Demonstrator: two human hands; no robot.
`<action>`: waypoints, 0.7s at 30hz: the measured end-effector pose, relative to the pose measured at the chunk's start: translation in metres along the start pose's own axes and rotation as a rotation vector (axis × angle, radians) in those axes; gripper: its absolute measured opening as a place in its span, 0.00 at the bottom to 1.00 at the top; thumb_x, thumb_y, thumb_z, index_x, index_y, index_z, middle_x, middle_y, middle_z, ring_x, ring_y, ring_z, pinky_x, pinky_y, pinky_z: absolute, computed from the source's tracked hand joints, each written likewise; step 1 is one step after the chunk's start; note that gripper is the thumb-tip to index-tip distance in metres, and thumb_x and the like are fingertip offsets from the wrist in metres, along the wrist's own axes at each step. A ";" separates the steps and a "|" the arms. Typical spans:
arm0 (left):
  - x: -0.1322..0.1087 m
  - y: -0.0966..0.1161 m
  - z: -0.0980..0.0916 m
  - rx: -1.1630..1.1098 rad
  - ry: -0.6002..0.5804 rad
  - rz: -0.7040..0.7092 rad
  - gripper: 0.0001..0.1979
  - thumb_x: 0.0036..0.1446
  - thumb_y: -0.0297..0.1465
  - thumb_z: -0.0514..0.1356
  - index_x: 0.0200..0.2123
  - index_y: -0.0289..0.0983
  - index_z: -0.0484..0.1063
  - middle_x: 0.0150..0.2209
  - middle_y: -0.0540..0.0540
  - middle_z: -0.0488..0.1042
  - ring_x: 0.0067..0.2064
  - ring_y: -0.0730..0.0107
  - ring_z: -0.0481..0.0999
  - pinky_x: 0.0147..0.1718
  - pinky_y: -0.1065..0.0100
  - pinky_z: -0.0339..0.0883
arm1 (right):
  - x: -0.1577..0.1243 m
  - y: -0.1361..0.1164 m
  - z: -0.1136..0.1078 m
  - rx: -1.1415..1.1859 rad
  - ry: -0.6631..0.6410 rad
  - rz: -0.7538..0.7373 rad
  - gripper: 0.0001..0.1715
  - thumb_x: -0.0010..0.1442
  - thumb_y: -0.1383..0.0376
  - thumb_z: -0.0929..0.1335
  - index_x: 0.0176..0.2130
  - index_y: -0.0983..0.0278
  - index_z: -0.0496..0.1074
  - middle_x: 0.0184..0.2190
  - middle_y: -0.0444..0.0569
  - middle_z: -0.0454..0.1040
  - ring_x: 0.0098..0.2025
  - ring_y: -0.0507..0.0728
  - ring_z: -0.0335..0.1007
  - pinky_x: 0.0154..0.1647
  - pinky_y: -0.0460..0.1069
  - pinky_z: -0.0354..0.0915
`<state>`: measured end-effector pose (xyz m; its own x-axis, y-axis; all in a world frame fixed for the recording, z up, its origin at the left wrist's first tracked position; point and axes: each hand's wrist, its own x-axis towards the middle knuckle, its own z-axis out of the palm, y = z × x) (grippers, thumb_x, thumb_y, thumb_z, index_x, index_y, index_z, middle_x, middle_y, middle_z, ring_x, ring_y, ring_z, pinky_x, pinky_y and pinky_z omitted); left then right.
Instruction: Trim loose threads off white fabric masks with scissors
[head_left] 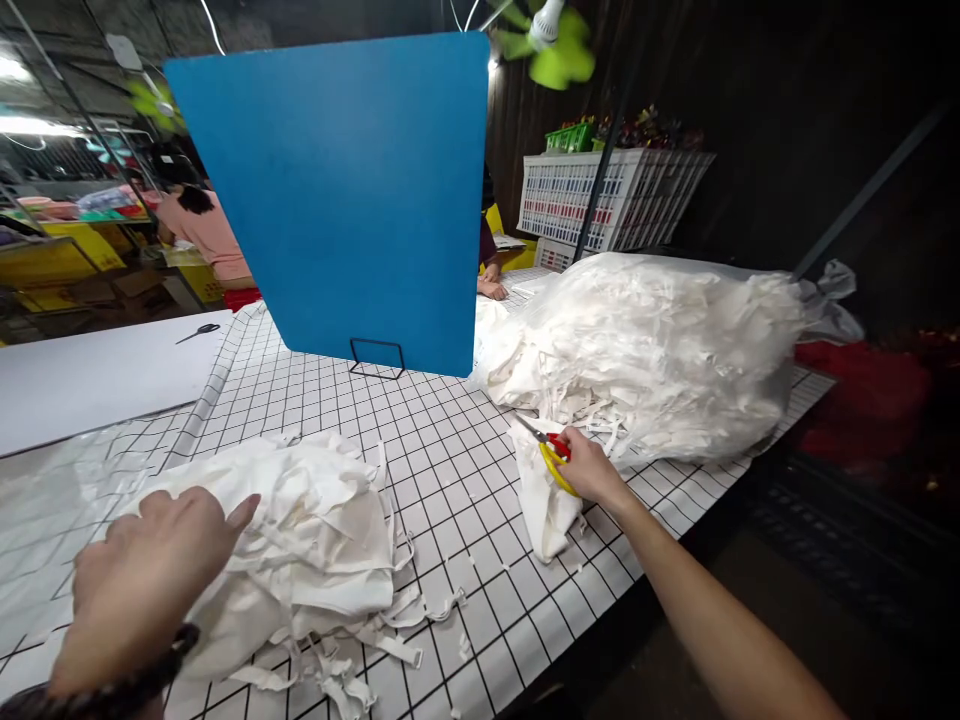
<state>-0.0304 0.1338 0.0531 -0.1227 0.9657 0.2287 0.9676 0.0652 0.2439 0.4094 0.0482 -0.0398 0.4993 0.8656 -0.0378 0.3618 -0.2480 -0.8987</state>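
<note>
My left hand (146,575) lies with its fingers stretched out on a pile of white cloth pieces (307,525) at the near left of the gridded table (442,440). My right hand (589,470) is closed round the red and yellow handles of a pair of scissors (551,450), whose blades point up and left. Those scissors rest on a single white cloth piece (544,500) near the table's front edge. Just beyond lies a big clear bag stuffed with white cloth strips (645,350).
A blue divider board (337,200) stands on a wire stand mid-table. A white sheet (90,375) with another pair of scissors (199,332) lies at left. A person in pink sits behind at left; another person's hand (491,288) rests past the board. White crates (600,195) stand behind.
</note>
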 end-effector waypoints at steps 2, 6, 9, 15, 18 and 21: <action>-0.028 0.036 0.011 0.007 0.052 0.131 0.26 0.56 0.50 0.55 0.42 0.32 0.72 0.45 0.35 0.73 0.44 0.46 0.72 0.41 0.49 0.67 | -0.001 -0.010 -0.001 0.096 -0.050 -0.016 0.20 0.42 0.67 0.76 0.28 0.61 0.62 0.25 0.41 0.69 0.28 0.54 0.68 0.26 0.47 0.61; -0.101 0.136 0.063 -0.655 -0.333 0.519 0.22 0.59 0.43 0.57 0.52 0.37 0.69 0.48 0.38 0.74 0.40 0.57 0.75 0.39 0.58 0.69 | -0.009 -0.050 -0.005 0.298 -0.205 -0.090 0.21 0.46 0.57 0.76 0.33 0.61 0.65 0.29 0.42 0.72 0.27 0.52 0.70 0.25 0.45 0.63; -0.132 0.191 0.103 -1.053 -0.618 0.467 0.20 0.57 0.43 0.59 0.48 0.37 0.73 0.46 0.39 0.75 0.33 0.65 0.74 0.33 0.64 0.69 | -0.020 -0.078 -0.005 0.597 -0.300 -0.122 0.16 0.49 0.60 0.76 0.32 0.63 0.69 0.29 0.43 0.73 0.24 0.48 0.67 0.23 0.43 0.62; -0.138 0.197 0.098 -1.630 -0.915 -0.030 0.23 0.58 0.47 0.55 0.30 0.33 0.74 0.24 0.47 0.70 0.22 0.74 0.65 0.22 0.71 0.60 | -0.046 -0.094 -0.001 0.826 -0.431 0.034 0.12 0.47 0.64 0.77 0.30 0.66 0.74 0.28 0.44 0.75 0.19 0.43 0.61 0.18 0.39 0.58; -0.142 0.173 0.071 -1.534 -0.784 0.045 0.21 0.58 0.46 0.57 0.23 0.34 0.71 0.18 0.51 0.64 0.20 0.75 0.62 0.20 0.72 0.57 | -0.055 -0.092 0.005 0.769 -0.495 0.072 0.12 0.49 0.63 0.77 0.31 0.66 0.74 0.26 0.43 0.73 0.19 0.45 0.61 0.17 0.40 0.57; -0.143 0.154 0.050 -1.345 -0.389 0.167 0.13 0.54 0.41 0.63 0.28 0.36 0.72 0.25 0.49 0.68 0.25 0.73 0.64 0.25 0.72 0.60 | -0.061 -0.093 0.016 0.694 -0.578 0.057 0.14 0.50 0.62 0.76 0.32 0.65 0.71 0.26 0.43 0.73 0.18 0.45 0.61 0.18 0.41 0.57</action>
<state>0.1470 0.0182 0.0110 0.2528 0.9592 0.1266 -0.0100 -0.1282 0.9917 0.3327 0.0253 0.0393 -0.0389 0.9900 -0.1359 -0.3012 -0.1412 -0.9430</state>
